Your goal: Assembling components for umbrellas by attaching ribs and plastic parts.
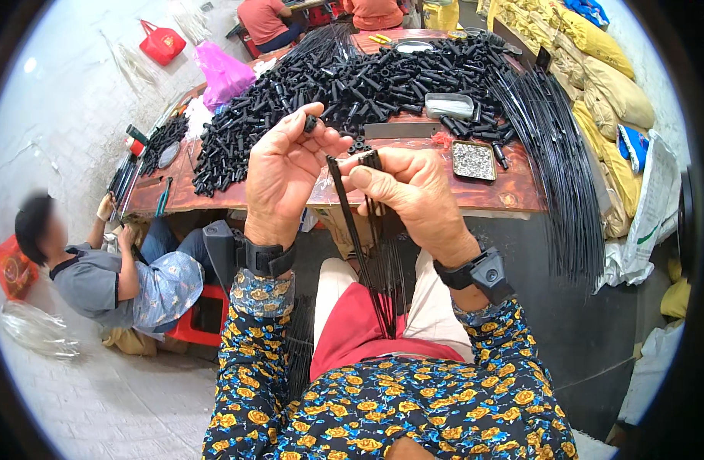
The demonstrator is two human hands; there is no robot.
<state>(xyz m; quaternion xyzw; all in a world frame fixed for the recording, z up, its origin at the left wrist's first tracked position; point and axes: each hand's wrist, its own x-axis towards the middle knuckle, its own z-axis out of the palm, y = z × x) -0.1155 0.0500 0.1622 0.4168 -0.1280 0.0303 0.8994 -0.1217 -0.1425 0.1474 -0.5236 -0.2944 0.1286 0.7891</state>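
- Small black plastic cap [311, 123], short and tubular, pinched at the fingertips of the left hand [284, 172], raised just above and left of the right hand [409, 192].
- Left hand closed narrowly: thumb and forefinger nipped on the cap, other fingers curled loosely behind; black wrist strap below it.
- Bundle of thin black rods [379, 264], long and straight, gripped in the right hand, upper ends poking out just above the thumb, lower lengths running down past the wrist to the lap.
- Right hand wrapped in a tight fist around the bundle, thumb pressed across the front; one rod [338, 184] standing out to the left, slanting up toward the left hand, tip just short of the cap.
- Directly beyond both hands: reddish-brown wooden table [490, 195], heaped with a large pile of black tubular caps [367, 77].
- Beyond and right of the right hand: shallow metal tray of tiny grey parts [474, 160], and a long sheaf of black rods [559, 169] hanging over the table edge.
- Far left of the left hand: seated person in a grey shirt [91, 276] on a red stool [202, 318].
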